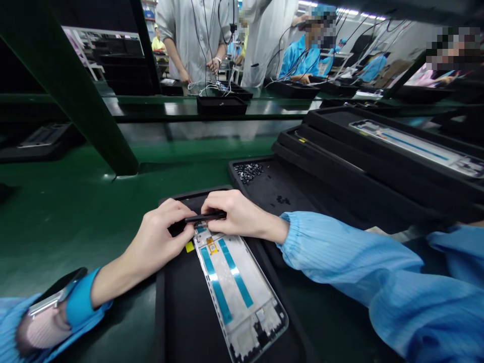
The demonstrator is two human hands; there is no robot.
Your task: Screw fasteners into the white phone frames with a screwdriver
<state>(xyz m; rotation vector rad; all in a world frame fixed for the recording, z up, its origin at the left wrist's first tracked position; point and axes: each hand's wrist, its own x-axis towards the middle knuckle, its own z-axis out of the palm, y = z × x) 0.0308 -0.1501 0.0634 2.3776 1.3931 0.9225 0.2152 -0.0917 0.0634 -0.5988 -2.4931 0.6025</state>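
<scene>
Above the phone frame [236, 287], hands [198, 219] pinched.

Workers in light smocks [200, 30] and a person in a blue cap [302, 55] gather across a green bench [45, 217]. Stacked black trays [340, 156] fill the right side, the topmost bearing a metal frame [416, 146], beside an angled green post [83, 101].

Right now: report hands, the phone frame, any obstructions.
Right hand gripping slim black tool; left hand at its end. Phone frame lying on black tray, far end partly hidden by hands. Stacked trays off right.
</scene>
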